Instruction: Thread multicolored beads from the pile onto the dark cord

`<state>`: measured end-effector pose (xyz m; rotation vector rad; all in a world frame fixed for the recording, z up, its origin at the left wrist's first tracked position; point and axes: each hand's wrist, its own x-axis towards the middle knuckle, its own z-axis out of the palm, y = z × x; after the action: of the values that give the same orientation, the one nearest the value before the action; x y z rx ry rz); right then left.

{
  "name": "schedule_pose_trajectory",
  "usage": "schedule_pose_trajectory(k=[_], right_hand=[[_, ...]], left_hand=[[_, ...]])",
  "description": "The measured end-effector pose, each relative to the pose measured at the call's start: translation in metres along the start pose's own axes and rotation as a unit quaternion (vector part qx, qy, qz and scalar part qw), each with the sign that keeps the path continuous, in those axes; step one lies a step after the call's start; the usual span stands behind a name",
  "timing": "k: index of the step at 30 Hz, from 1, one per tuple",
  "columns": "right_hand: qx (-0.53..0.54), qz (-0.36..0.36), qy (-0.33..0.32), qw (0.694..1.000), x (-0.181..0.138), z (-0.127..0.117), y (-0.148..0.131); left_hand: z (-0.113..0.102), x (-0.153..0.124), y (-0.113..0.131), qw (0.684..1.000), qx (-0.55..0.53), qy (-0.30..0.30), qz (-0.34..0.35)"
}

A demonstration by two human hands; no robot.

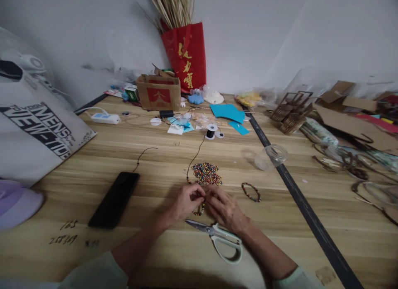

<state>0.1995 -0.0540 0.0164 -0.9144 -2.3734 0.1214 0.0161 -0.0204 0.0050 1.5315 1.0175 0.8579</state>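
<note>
My left hand [185, 202] and my right hand [224, 207] meet at the middle of the wooden table [149, 156], fingers pinched together on a partly strung strand of coloured beads [199, 210] that hangs between them. A black thread [194, 158] runs from the strand to a small spool [211, 131]. Just beyond my fingers lies a pile of loose coloured beads [207, 173]. A finished bead bracelet [251, 192] rests to the right. Scissors with pale handles [220, 237] lie under my right wrist.
A black phone [114, 199] lies to the left, a white printed bag [34, 131] further left. A clear plastic cup [270, 156] lies on its side at right. A cardboard box [158, 92], red bag with sticks [186, 52], blue paper and cardboard pieces crowd the far side.
</note>
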Motion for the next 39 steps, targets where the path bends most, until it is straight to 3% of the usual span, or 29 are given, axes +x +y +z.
schedule_pose_trajectory(k=[16,39], right_hand=[[0.068,0.041,-0.048,0.996,0.000,0.002,0.001],[0.064,0.057,-0.048,0.995,0.001,0.003,0.002]], left_hand=[[0.002,-0.001,0.000,0.998,0.055,0.007,0.035],[0.000,-0.002,0.013,0.996,0.086,0.012,-0.008]])
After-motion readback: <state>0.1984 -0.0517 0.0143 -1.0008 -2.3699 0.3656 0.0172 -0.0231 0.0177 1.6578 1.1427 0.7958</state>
